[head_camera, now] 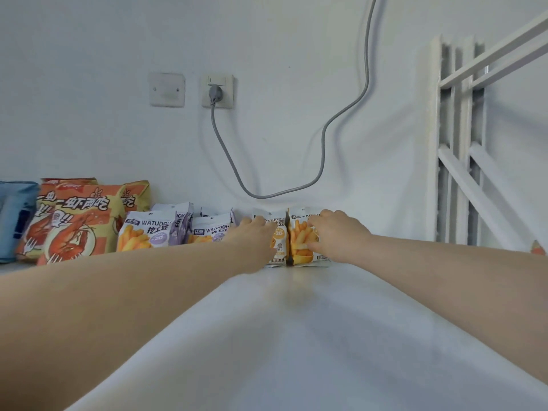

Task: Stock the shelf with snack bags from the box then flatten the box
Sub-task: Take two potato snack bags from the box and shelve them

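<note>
So both our arms are stretched straight out over the white shelf (311, 336), forearms low above it and palms turned down. Our left hand (255, 232) is on the left fries bag (280, 252), which stands below and a bit to the right of the wall socket (217, 90). The fingers curl over the bag's upper left part and hold it.

Our right hand (335, 229) is on the right fries bag (299, 241), further right of the socket. Its fingers are over the top edge and the thumb is low on the front, pinching it. The two bags stand upright against the wall, touching side by side.

Below the socket and off to its lower left are the purple fries bags (146, 232), then the big shrimp bags (80, 226). A blue bag (14, 215) sits furthest left. The grey cable (323, 143) hangs from the socket and loops up to its right.
</note>
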